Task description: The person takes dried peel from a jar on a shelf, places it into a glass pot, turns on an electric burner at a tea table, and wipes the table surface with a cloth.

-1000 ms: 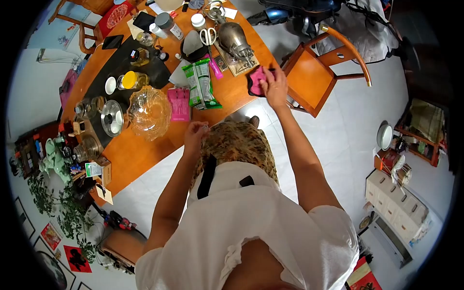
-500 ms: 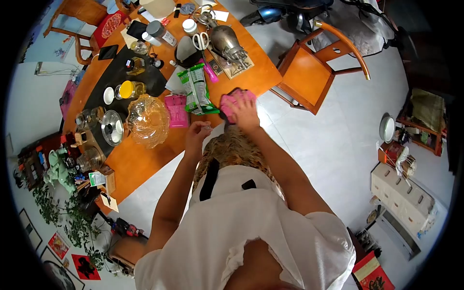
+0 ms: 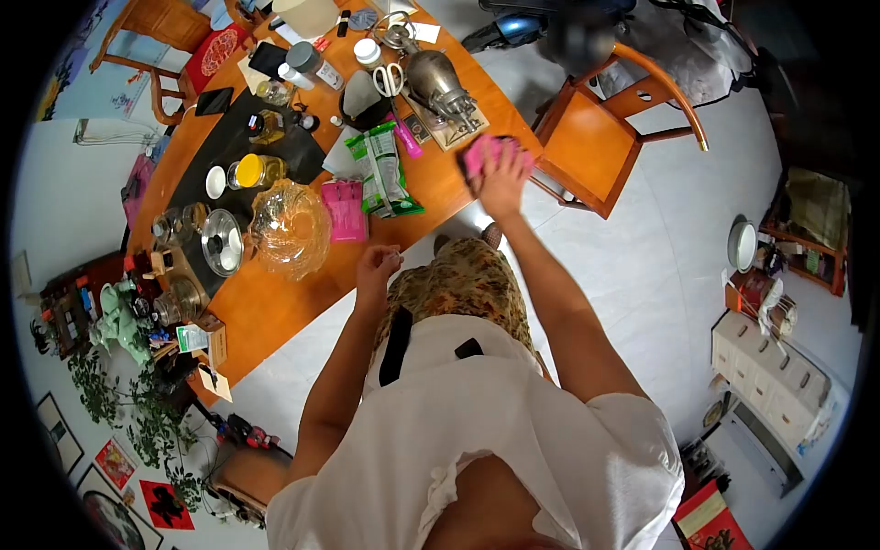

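Observation:
My right hand [image 3: 502, 186] presses on a pink cloth [image 3: 475, 158] with dark edges, its fingers bent over it at the table's right corner. The cloth's underside is hidden. Just off the front edge of the wooden table [image 3: 266, 321], my left hand [image 3: 375, 266] is closed with its fingers curled together. Something small and pale may be at its fingertips, too small to name. Between the hands and the jars lie a green snack packet [image 3: 385, 174] and a pink packet [image 3: 344, 211]. Left of these stands an amber glass bowl [image 3: 290, 229] with a wavy rim.
Behind the cloth stands a metal ornament [image 3: 438, 82] on a base. White-handled scissors [image 3: 390, 81] rest by a dark bowl. A yellow-lidded jar [image 3: 259, 170] and a glass pot lid [image 3: 222, 243] stand farther left. A wooden chair [image 3: 591, 137] is close to the table's right corner.
My right hand and the pink cloth have moved right and farther away, towards the table's corner by the ornament. My left hand stays near the front edge, still closed.

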`<state>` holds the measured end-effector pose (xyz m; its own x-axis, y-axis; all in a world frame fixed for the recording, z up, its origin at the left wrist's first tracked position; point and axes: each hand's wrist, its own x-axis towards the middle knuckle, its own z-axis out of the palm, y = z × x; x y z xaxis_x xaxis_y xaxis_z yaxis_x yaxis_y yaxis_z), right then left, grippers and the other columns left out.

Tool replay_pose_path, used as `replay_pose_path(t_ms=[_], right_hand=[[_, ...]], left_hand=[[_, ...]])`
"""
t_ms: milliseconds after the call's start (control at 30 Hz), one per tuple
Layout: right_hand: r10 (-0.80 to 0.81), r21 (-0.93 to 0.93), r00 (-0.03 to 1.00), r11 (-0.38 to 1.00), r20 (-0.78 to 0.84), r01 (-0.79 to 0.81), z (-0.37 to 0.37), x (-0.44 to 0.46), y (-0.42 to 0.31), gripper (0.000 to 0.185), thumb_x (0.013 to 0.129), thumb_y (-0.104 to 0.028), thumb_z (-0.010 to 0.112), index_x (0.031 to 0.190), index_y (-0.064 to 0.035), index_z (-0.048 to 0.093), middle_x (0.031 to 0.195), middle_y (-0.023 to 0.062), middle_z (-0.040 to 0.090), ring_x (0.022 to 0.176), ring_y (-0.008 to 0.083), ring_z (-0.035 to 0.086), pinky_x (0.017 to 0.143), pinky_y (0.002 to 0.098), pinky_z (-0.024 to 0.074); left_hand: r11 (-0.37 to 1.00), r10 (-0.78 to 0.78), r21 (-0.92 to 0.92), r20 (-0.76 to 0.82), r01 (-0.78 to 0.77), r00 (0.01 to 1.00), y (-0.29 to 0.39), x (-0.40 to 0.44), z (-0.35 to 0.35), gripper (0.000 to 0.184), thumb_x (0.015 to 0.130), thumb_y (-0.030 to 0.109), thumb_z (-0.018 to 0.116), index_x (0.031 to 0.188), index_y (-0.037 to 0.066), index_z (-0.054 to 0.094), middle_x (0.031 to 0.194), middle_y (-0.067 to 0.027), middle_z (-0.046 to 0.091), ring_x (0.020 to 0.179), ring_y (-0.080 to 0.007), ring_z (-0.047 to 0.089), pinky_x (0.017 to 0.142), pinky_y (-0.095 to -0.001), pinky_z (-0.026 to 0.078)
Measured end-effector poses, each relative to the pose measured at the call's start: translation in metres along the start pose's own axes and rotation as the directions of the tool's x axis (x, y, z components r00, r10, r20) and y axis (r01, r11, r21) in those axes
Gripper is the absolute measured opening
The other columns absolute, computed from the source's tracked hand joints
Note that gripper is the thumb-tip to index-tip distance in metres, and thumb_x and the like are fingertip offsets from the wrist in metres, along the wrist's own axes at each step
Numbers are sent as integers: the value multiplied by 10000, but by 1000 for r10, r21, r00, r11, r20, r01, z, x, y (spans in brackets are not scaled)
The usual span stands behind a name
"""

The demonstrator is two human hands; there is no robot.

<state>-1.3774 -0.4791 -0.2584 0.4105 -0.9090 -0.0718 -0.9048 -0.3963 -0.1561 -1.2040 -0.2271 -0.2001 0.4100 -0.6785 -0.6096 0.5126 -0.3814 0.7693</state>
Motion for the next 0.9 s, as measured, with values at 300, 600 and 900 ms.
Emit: replay_pose_path(t_ms=[300,600,900], right_hand=[[-142,25,984,990,104,140,3,-38,-2,734,946,-428,559,1584,-251,241,1633,150,200,1497,431,142,1195,608,134],[88,49,994,995,-63,-85,-4,64,61,676,950,-341,577,1557,-311,280,1598,140,269,1436,455,262,1147,603,264],[57,215,991,973,120,-82,-21,166,34,650,975,-349,556,1556,-337,264,1570,157,291,1361,433,377,1078,572,375]], left_hand=[[1000,24,-21,62,-23,998,24,17,35,176,878,29,658,1027,72,575,1212,-118,618,1005,-206,638,918,-327,485],[999,23,48,35,-24,999,9,20,36,164,868,-11,649,1002,57,581,1168,-114,625,1005,-185,623,923,-323,478],[896,249,326,191,-300,950,5,44,76,187,897,-35,630,1061,39,581,1225,-115,600,994,-134,597,874,-292,495]])
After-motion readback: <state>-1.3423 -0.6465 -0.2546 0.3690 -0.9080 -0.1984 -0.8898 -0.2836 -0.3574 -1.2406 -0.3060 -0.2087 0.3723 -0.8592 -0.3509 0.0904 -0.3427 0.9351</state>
